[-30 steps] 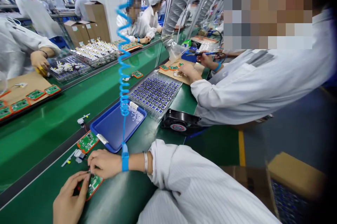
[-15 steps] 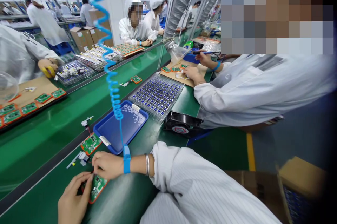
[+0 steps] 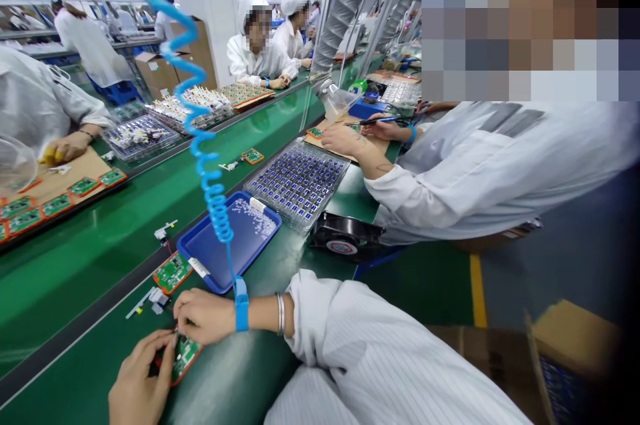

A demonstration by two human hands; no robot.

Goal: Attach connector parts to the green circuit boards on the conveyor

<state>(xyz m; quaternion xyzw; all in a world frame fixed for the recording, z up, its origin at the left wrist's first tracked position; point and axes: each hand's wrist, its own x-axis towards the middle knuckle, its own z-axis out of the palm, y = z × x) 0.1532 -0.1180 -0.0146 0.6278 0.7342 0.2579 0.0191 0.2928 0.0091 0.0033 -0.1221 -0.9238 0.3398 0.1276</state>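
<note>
A green circuit board (image 3: 187, 357) with an orange-red edge lies on the green bench, partly covered by my hands. My left hand (image 3: 143, 375) grips its left side, thumb and fingers closed near the top edge. My right hand (image 3: 207, 315), with a blue wrist strap, pinches at that same top edge; what sits between its fingertips is too small to make out. Just beyond my fingers is a white connector part (image 3: 159, 300) with a thin strip and yellow bit. Behind it lies a second circuit board (image 3: 173, 272), wired to another white part (image 3: 164, 233).
A blue tray (image 3: 213, 253) holds small clear pieces. Past it are a clear plastic tray (image 3: 306, 220) of blue parts and a black fan (image 3: 345, 235). A coiled blue cord (image 3: 216, 202) hangs to my wrist strap. A co-worker's hand (image 3: 345, 140) works at the right.
My hands and the board stay almost in place. The right-hand co-worker's near hand has moved left. Across the belt, a hand with yellow fingertips has lowered leftward. The board on the belt has shifted slightly left.
</note>
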